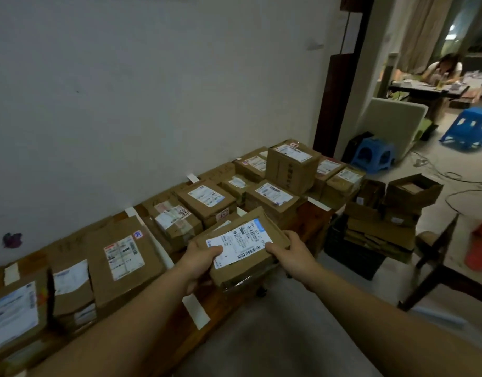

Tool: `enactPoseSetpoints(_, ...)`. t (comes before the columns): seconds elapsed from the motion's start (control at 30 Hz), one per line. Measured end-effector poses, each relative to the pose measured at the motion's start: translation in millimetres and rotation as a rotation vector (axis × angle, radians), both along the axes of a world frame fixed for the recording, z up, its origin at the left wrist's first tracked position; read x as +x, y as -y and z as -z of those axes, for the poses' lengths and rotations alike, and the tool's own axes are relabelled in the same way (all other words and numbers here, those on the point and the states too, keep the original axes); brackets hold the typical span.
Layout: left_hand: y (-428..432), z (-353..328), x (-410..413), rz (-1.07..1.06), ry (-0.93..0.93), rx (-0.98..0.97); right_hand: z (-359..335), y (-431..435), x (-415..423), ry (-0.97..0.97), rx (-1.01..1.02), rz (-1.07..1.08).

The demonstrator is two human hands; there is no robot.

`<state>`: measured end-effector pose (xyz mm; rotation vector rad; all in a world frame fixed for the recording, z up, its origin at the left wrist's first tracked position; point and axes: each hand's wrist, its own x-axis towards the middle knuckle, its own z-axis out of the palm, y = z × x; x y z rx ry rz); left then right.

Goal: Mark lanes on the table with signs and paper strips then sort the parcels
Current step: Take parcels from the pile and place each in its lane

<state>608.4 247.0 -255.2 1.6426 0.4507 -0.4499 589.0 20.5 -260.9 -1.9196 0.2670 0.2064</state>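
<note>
Sorting parcels now: my left hand [204, 258] and right hand [287, 251] each grip one end of a parcel [242, 242], held label-up over the table's [314, 213] near edge. Strips [195, 311] mark the lanes. Next, I judge, comes reading the label and choosing its lane.

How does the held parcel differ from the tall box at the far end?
The held parcel is flat; the tall box is cube-like. The held parcel is gripped by the left hand and right hand; the tall box stands untouched. Both are brown cardboard with white labels.
</note>
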Motion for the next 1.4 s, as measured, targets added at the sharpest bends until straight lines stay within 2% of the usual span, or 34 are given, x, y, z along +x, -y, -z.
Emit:
enactPoseSetpoints(0.23,-6.8,9.4,53.0,-0.172,0.045,-0.028,17.4,-8.1,85.1,0.021,-0.155,-0.184)
enactPoseSetpoints(0.37,-4.3,20.1,60.0,-0.305,0.14,0.13,35.2,-19.6,121.0,0.105,-0.234,-0.32)
enactPoseSetpoints(0.53,10.9,32.5,65.8,-0.24,0.25,0.375,56.2,-19.6,163.3,0.141,-0.304,-0.478)
enactPoseSetpoints(0.67,24.4,45.6,65.8,-0.058,0.198,0.418,71.7,-10.9,181.0,0.086,-0.323,-0.638)
enactPoseSetpoints(0.77,27.4,46.2,68.2,-0.049,0.145,0.483,74.6,-2.9,192.2,0.031,-0.317,-0.698)
enactPoseSetpoints(0.83,24.8,38.6,68.2,-0.049,0.121,0.519,67.1,-5.3,199.1,0.075,-0.363,-0.696)
enactPoseSetpoints(0.93,8.4,18.6,61.4,-0.068,0.12,0.673,45.8,-23.7,208.1,0.168,-0.441,-0.728)
enactPoseSetpoints(1.03,-24.8,-2.8,44.4,-0.122,0.096,0.767,17.9,-59.6,207.9,0.2,-0.5,-0.824)
enactPoseSetpoints(1.17,-83.9,-31.3,-5.5,-0.199,0.024,0.899,-17.3,-127.3,178.0,0.29,-0.461,-0.97)
enactPoseSetpoints(1.4,-218.7,-68.4,-148.8,-0.358,-0.067,0.998,-62.8,-280.3,77.6,0.426,-0.476,-1.149)
